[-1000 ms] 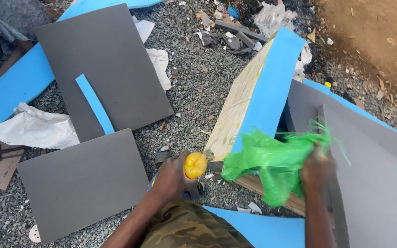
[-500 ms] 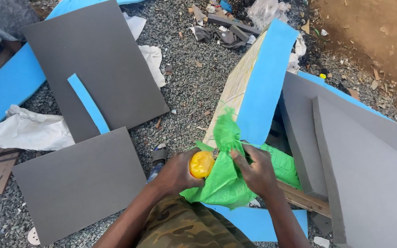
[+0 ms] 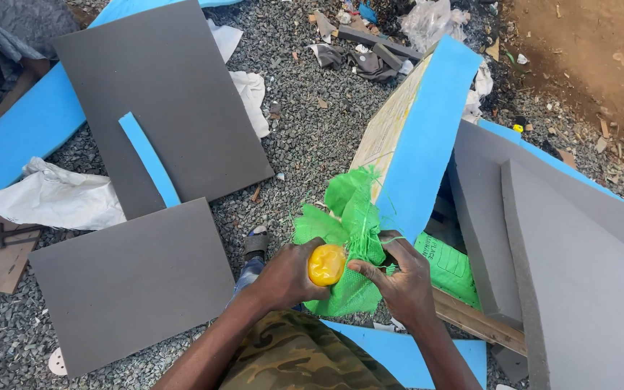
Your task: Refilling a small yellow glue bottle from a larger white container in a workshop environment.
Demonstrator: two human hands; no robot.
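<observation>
The left hand (image 3: 283, 278) grips a round yellow thing (image 3: 326, 265). The right hand (image 3: 399, 278) pinches a green mesh bag (image 3: 352, 231) wrapped around it. The bag stands tall, pointing up. Gray foam sheets (image 3: 160, 108), a blue board (image 3: 427, 137) and gravel (image 3: 312, 130) lie around. Both arms reach forward, low.

Round yellow object (image 3: 326, 264), smooth & glossy, approx. ball-shaped, gripped in left hand (image 3: 287, 274). Green woven mesh sack (image 3: 352, 238), crumpled, frayed at edges, bunched upright against the yellow object; right hand (image 3: 399, 282) fingers pinch it. Both held above gravel ground.
</observation>
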